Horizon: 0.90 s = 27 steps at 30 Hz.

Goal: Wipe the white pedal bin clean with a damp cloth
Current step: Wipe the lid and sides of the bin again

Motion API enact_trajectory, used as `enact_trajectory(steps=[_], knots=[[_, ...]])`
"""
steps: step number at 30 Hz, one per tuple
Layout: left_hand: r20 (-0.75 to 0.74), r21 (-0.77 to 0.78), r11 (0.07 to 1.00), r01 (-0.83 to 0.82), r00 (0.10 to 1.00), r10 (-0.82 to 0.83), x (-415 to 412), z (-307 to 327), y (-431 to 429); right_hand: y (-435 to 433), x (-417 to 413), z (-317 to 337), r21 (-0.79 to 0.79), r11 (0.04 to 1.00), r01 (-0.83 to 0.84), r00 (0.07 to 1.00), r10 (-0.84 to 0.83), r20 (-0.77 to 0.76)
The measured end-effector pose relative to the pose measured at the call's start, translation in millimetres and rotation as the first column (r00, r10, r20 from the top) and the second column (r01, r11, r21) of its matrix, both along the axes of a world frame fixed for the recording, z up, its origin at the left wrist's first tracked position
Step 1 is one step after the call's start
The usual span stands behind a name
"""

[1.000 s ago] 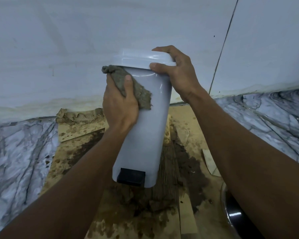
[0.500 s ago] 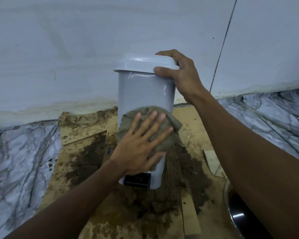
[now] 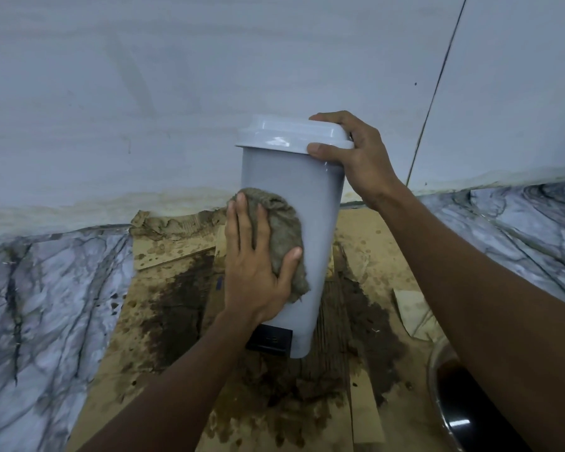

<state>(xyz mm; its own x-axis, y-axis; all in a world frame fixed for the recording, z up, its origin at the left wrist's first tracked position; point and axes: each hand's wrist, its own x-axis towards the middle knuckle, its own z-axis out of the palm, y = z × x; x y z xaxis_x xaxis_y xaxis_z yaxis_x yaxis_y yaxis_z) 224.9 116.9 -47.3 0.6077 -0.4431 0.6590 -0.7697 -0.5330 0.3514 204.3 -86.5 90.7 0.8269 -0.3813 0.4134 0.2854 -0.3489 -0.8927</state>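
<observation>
The white pedal bin [image 3: 302,187] stands upright on wet cardboard in the middle of the view, its black pedal [image 3: 269,340] facing me at the bottom. My right hand [image 3: 356,158] grips the rim of the closed lid at the upper right. My left hand [image 3: 255,259] presses a grey-brown damp cloth [image 3: 284,233] flat against the left side of the bin's body, fingers pointing up. The cloth covers the bin's lower left wall.
Stained, soaked cardboard [image 3: 170,308] lies under and around the bin. Marble-patterned floor [image 3: 46,305] extends left and right. A pale wall [image 3: 177,93] rises directly behind the bin. A shiny metal bowl rim [image 3: 444,396] shows at the bottom right.
My left hand with the cloth went from the bin's upper left down to its front, then shifted to the left side. My right hand kept its hold on the lid.
</observation>
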Motion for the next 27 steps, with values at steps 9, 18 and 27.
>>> enact_trajectory(steps=[9,18,27], knots=[[-0.058,0.103,0.987,-0.122,0.990,0.129,-52,2,-6,16,-33,2,-0.141,0.990,-0.025,0.996,0.013,-0.089],[0.077,0.227,0.973,-0.044,0.997,0.027,-121,-32,9,52,-95,1,-0.386,0.917,-0.099,0.979,0.020,-0.204],[-0.511,-0.203,0.978,-0.038,0.856,-0.073,-225,-32,30,85,-166,-35,-0.524,0.830,-0.192,0.972,0.085,-0.221]])
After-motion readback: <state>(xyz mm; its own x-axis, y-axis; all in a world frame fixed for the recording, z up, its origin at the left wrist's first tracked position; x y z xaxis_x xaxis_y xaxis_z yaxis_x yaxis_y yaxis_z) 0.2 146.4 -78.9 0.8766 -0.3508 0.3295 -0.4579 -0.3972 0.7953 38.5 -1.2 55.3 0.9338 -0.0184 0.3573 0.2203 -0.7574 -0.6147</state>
